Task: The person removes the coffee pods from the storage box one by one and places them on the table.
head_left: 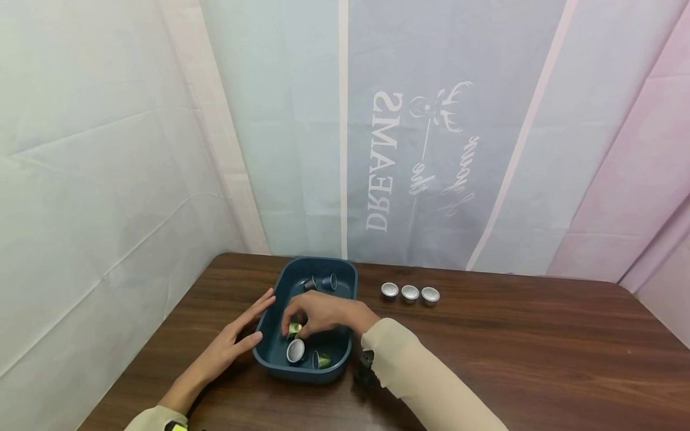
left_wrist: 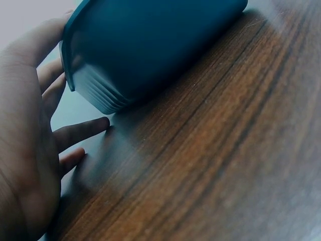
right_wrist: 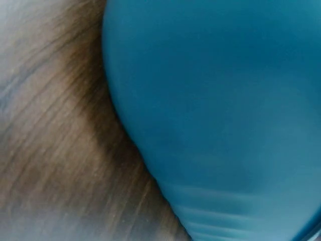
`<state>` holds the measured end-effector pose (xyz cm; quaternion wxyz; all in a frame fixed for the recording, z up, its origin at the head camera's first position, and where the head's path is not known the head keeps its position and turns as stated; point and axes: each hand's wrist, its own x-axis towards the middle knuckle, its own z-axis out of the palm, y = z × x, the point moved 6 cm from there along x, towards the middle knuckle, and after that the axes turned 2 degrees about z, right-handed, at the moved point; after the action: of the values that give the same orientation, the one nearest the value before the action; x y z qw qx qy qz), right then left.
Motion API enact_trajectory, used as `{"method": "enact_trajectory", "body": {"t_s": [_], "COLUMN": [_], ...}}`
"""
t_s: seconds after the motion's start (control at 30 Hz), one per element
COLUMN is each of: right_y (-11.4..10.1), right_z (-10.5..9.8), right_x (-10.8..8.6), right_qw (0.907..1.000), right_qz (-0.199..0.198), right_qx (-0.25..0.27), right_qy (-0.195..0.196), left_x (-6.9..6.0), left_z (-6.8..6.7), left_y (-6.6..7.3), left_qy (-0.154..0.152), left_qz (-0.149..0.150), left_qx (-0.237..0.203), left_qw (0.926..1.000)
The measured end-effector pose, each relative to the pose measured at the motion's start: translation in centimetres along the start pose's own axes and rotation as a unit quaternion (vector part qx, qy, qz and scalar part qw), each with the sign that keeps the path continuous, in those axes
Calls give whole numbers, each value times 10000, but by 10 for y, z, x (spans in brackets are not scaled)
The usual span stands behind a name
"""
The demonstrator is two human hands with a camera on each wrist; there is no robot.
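"Right sleeve (head_left: 426,377) nearest. Hands?"
"Right hand (head_left: 323,310) pinches a green capsule (head_left: 293,330) inside the bin (head_left: 302,375); left hand (head_left: 222,349) spread against its wall."
"Progress?"
"Three capsules (head_left: 410,293) out, right of both hands; seemingly five left inside."

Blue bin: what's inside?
Two dark capsules at far end, a silver-lidded capsule and a green capsule near front, another green one at the fingertips of the right hand. Whatever that hand covers in the bin can't be seen.

At nine o'clock, a bare left hand (left_wrist: 30,145) spreads its fingers, the uppermost at the rim of a smooth teal-blue bin (left_wrist: 150,40) at twelve, ridged near its lower corner. A dark-streaked, brown wood-grain tabletop (left_wrist: 215,140) fills two to six.
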<state>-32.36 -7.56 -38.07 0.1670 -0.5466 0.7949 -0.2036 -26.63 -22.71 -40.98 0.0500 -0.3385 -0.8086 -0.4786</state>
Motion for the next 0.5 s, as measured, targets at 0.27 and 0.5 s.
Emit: {"method": "enact_trajectory", "body": {"t_s": [0.27,0.5], "right_y": [3,3], "right_z": [-1,-5], "right_x": [1,0], "right_qw": [9998,9993], "right_qz": [54,-63], "right_qx": [161,368], "right_qy": [-58,53], "left_x": [1,0], "left_z": [0,0], "left_y": [0,0], "left_qy": [21,2], "left_qz": [23,-33], "left_qx": [30,16], "left_qw": [10000,10000]}}
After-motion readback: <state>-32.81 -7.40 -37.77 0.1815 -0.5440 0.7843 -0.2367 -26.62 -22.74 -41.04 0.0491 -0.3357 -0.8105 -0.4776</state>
